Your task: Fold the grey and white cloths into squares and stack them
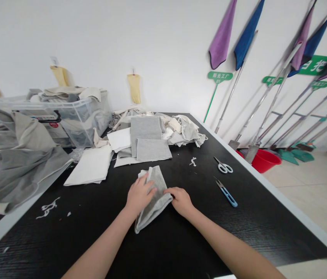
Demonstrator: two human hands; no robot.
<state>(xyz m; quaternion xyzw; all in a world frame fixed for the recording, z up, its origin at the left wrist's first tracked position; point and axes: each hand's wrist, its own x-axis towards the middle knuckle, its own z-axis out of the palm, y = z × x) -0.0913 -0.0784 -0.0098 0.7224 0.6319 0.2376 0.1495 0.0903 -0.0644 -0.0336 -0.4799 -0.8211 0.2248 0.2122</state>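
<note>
A grey folded cloth [158,180] lies on the black table in front of me, its near right edge lifted a little. My left hand [140,195] rests on top of the cloth's left side, fingers apart and thumb pointing right. At the right edge, my right hand [181,199] pinches the cloth between thumb and fingers. Just beyond are folded grey cloths [154,149] on a stack, with a white folded cloth [89,166] to their left.
To the right lie white-handled scissors [224,167] and blue thread snips [227,192]. Thread scraps [47,208] dot the black table [99,248]. A clear plastic bin [83,120] full of cloth stands back left, beside draped grey fabric [21,159]. Loose cloths [185,130] are heaped at the back.
</note>
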